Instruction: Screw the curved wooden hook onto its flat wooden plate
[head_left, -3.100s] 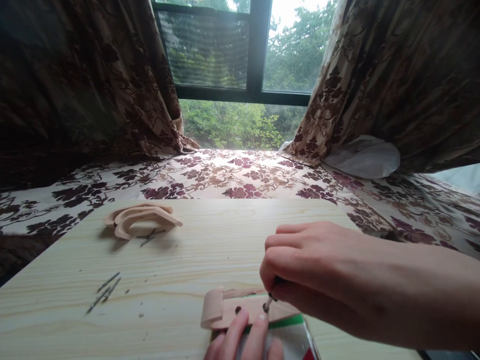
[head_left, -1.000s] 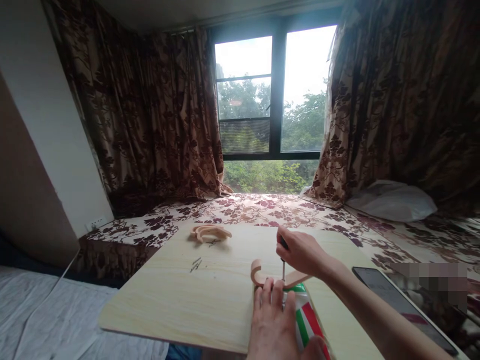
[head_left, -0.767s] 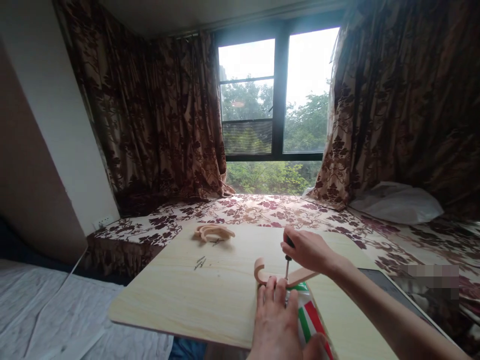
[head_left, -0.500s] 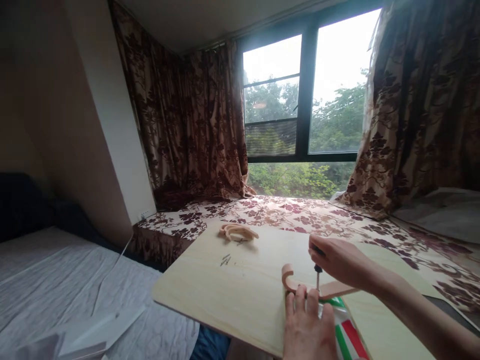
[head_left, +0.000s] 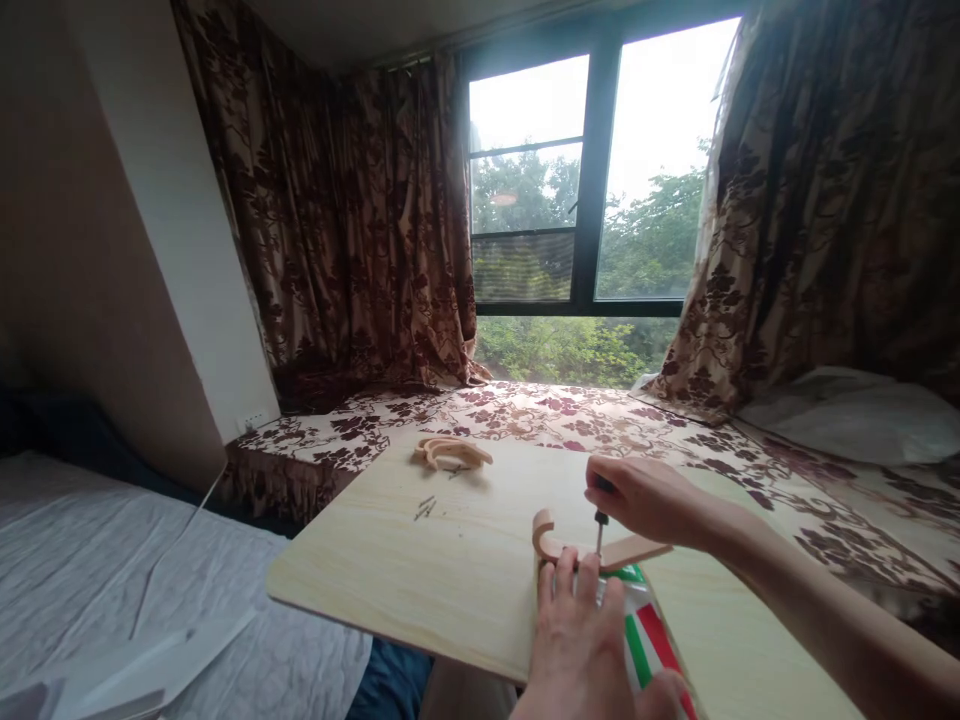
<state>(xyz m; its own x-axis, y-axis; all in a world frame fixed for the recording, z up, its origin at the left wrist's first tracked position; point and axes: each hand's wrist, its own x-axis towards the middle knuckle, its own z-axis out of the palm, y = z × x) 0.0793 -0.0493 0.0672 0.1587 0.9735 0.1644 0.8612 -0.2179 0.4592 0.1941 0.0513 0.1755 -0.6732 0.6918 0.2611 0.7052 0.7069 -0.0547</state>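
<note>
Tabletop (head_left: 360, 590) | wooden hook (head_left: 628, 552): crosswise, curled end left | screwdriver (head_left: 601, 518): tip down

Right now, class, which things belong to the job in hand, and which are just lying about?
Job: screwdriver in right hand; hooked wooden piece, striped packet under left hand; probably metal fasteners, other wooden pieces.
Apparently lying about: white bag, flat white item.
</note>
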